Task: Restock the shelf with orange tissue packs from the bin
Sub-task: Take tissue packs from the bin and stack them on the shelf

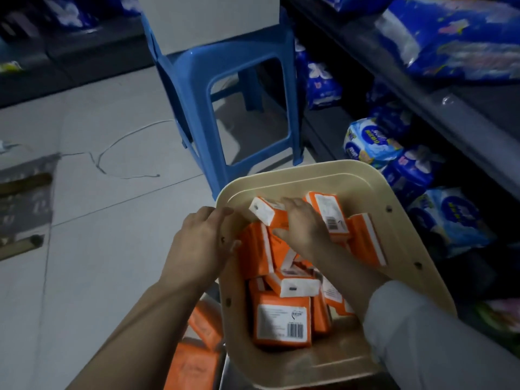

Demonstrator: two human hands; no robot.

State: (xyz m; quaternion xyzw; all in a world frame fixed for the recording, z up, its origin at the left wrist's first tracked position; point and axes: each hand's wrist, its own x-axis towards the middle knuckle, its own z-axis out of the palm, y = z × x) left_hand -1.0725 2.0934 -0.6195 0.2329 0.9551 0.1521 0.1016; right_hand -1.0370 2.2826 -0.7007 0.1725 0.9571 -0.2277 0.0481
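Observation:
A beige plastic bin [405, 232] stands on the floor in front of me, holding several orange tissue packs [281, 319] in a loose heap. My left hand [202, 243] grips the bin's left rim, fingers curled over the edge. Inside the bin, my right hand [304, 226] lies on top of the packs, its fingers and thumb closing round an orange pack [264, 212] with a white end near the bin's far side. The dark shelf [439, 108] runs along the right.
A blue plastic stool [197, 88] with a white box [208, 18] on it stands just beyond the bin. Blue wrapped packs [450, 218] fill the lower shelf on the right. More orange packs [197, 361] lie left of the bin. A thin white cord [112, 153] crosses the tiled floor.

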